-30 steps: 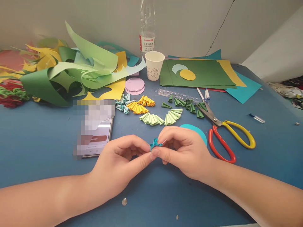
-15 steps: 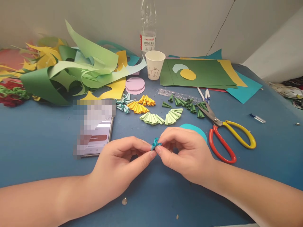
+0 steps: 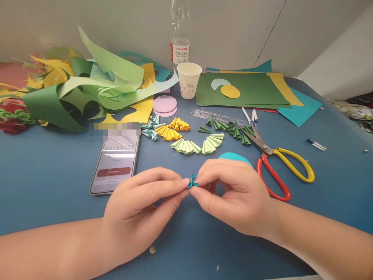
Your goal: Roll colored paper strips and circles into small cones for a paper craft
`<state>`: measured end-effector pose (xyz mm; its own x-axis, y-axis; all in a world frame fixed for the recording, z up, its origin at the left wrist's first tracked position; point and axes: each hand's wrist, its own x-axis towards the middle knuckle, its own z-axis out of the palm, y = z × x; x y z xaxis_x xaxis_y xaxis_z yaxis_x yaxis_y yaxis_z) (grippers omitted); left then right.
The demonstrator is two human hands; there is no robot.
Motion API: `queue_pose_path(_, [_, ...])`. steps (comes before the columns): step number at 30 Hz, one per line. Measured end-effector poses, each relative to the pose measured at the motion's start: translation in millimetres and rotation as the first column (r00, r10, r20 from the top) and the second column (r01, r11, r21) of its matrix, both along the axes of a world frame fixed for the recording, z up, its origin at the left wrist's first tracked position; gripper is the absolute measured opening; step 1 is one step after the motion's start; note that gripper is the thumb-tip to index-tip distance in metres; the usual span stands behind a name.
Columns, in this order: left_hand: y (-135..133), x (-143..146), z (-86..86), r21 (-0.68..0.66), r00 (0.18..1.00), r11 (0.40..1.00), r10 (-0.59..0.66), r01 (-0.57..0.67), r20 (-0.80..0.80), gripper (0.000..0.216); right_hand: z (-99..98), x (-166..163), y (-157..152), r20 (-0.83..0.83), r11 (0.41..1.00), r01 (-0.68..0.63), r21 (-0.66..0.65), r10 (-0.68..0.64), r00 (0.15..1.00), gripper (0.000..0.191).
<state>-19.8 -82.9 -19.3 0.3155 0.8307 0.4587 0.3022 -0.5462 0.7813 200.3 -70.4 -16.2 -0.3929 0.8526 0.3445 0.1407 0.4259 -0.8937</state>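
Between the fingertips of both hands is a small piece of curled teal paper [image 3: 192, 181], its rolled edges facing up. My left hand [image 3: 148, 206] pinches its left side with thumb and fingers. From the right, my right hand [image 3: 230, 192] grips the other side between thumb and forefinger. Behind my right hand a turquoise paper circle [image 3: 234, 156] is partly hidden. Beyond the hands lie rolled paper cones in groups: light green [image 3: 186, 146], yellow [image 3: 169, 132], pale blue [image 3: 150, 128] and dark green [image 3: 218, 125].
Red-and-yellow-handled scissors [image 3: 266, 149] lie open at right. A phone [image 3: 115, 167] rests at left. Behind stand a paper cup [image 3: 189, 81] and a plastic bottle [image 3: 180, 35]. Paper scraps [image 3: 116, 77] heap at back left; dark green sheets [image 3: 247, 97], a clear ruler [image 3: 204, 114] and lilac circles [image 3: 164, 105] lie about.
My left hand has shifted a little, its fingers now straighter over the thumb. The teal paper has turned slightly between the fingertips. The view has moved slightly.
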Motion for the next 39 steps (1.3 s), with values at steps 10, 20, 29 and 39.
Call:
queue_pose_path(10, [4.0, -0.4, 0.8, 0.063, 0.996, 0.994, -0.083, 0.085, -0.034, 0.038, 10.2, 7.5, 5.7, 0.083, 0.999, -0.047, 0.021, 0.045, 0.996, 0.025])
queue_pose_path(20, [1.4, 5.6, -5.3, -0.136, 0.991, 0.99, -0.027, 0.045, 0.129, 0.027, -2.5, -0.1, 3.1, -0.057, 1.0, -0.021, -0.013, 0.02, 0.998, 0.029])
queue_pose_path(29, [9.1, 9.7, -9.2, -0.393, 0.961, 0.915, 0.028, 0.086, 0.275, 0.015, -1.1, -2.0, -0.4, -0.165, 0.927, 0.058, -0.371, -0.127, 0.978, 0.023])
queue_pose_path(39, [9.6, 9.7, -8.7, -0.412, 0.99, 0.911, 0.045, 0.015, 0.134, 0.012, -3.1, -5.8, -3.5, -0.154, 0.94, 0.097, -0.328, -0.155, 0.976, 0.008])
